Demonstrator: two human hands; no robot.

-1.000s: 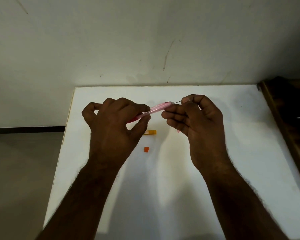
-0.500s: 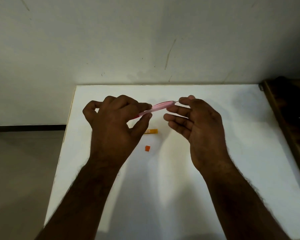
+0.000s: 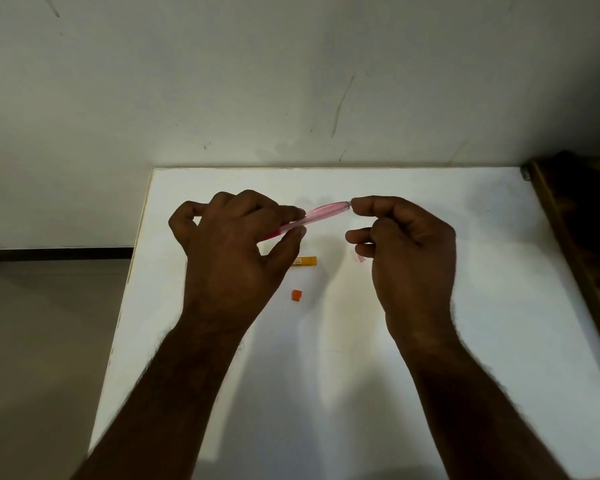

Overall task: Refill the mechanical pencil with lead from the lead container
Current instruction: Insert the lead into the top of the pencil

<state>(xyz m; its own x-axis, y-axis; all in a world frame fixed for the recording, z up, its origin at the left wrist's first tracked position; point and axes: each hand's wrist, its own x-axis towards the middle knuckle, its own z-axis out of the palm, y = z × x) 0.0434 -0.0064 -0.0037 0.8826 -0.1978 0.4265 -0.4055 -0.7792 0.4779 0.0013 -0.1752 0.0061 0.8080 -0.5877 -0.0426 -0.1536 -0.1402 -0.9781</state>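
Observation:
My left hand [image 3: 236, 251] grips the lower half of a pink mechanical pencil [image 3: 323, 214], held above the white table [image 3: 326, 375] with its rear end pointing up and right. My right hand [image 3: 409, 258] has its curled index fingertip and thumb right at that end, pinching a thin lead [image 3: 350, 203] of which only a short grey bit shows. The yellow-orange lead container [image 3: 307, 260] lies on the table below the pencil, partly hidden by my left thumb. Its small orange cap [image 3: 296, 294] lies apart, nearer to me.
A small pink piece [image 3: 360, 258] lies on the table under my right fingers. The table stands against a pale wall [image 3: 291, 81]. Dark wooden furniture [image 3: 575, 216] borders its right edge, and the floor [image 3: 42, 341] drops off to the left.
The exposed lead between pencil end and right fingertips has shortened to almost nothing. My right fingertips have closed in on the pencil's end. The left hand has held steady.

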